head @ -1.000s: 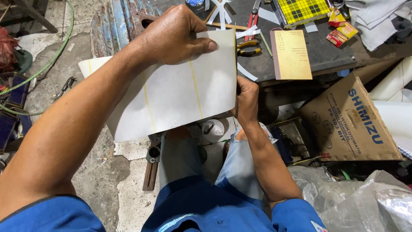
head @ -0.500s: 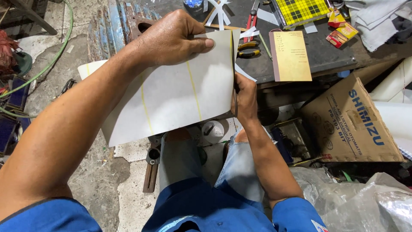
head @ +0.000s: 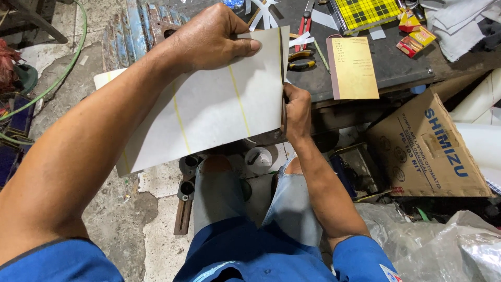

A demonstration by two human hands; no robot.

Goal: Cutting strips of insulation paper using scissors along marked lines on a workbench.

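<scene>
A large white sheet (head: 209, 112) with thin yellow lines is held flat in front of me, above my knees. My left hand (head: 211, 39) grips its top edge, with the thumb lying across the sheet. My right hand (head: 296, 112) is closed on the sheet's right edge; whatever it may hold against that edge is hidden behind the sheet. I sit in blue clothes and light jeans (head: 292, 203).
A dark workbench (head: 396, 68) ahead carries a tan notebook (head: 355, 68), pliers with yellow handles (head: 300, 58), a yellow checked pad (head: 365, 11) and white scraps. A cardboard box (head: 433, 151) leans at the right, with plastic bags (head: 443, 245) below. Green hose (head: 62, 68) lies left.
The sheet has shifted slightly leftward and down in my hands. Both hands keep their grip on its edges.
</scene>
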